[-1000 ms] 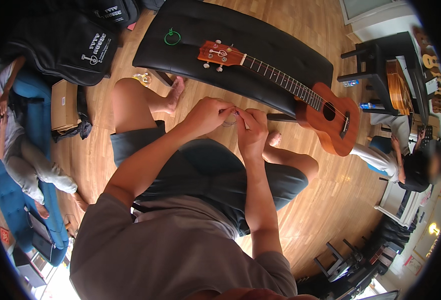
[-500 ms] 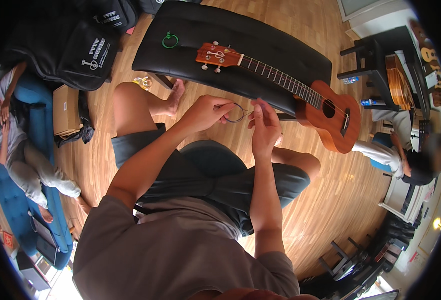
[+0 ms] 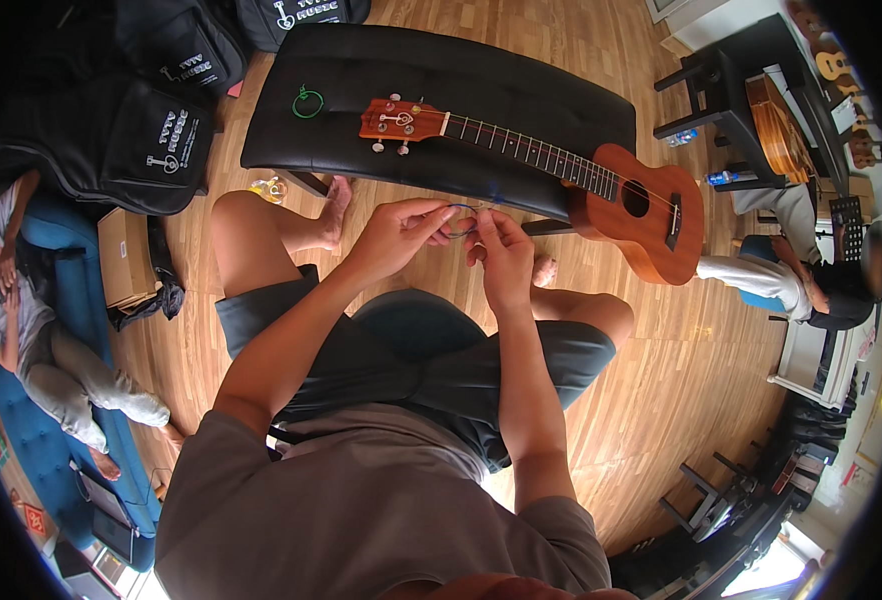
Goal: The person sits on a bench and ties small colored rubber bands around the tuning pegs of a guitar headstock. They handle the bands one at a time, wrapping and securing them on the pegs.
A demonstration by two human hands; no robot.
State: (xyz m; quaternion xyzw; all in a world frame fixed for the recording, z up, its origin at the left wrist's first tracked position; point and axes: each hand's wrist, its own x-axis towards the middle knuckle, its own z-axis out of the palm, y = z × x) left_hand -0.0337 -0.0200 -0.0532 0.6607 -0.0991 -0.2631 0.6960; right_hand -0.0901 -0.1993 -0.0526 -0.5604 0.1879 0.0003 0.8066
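Note:
A thin dark blue coiled instrument string (image 3: 461, 207) forms a loop between my two hands, over the gap between my knees and the bench. My left hand (image 3: 399, 237) pinches the loop's left side between thumb and fingers. On its right side, the fingertips of my right hand (image 3: 502, 252) close on the string. Beyond them a brown wooden ukulele (image 3: 651, 238) lies face up, its headstock (image 3: 401, 119) pointing left along the black padded bench (image 3: 361, 65). A green coiled string (image 3: 306, 116) rests on the bench's left part.
Black instrument bags (image 3: 131, 140) stand at the upper left. A person sits on a blue sofa (image 3: 31, 400) at the left, near a cardboard box (image 3: 126, 255). To the right are another seated person, a dark stand (image 3: 716, 100) and a guitar (image 3: 779, 125).
My hands have come closer together, and the loop between them looks smaller. The whole view has shifted a little, with bench and ukulele appearing further left.

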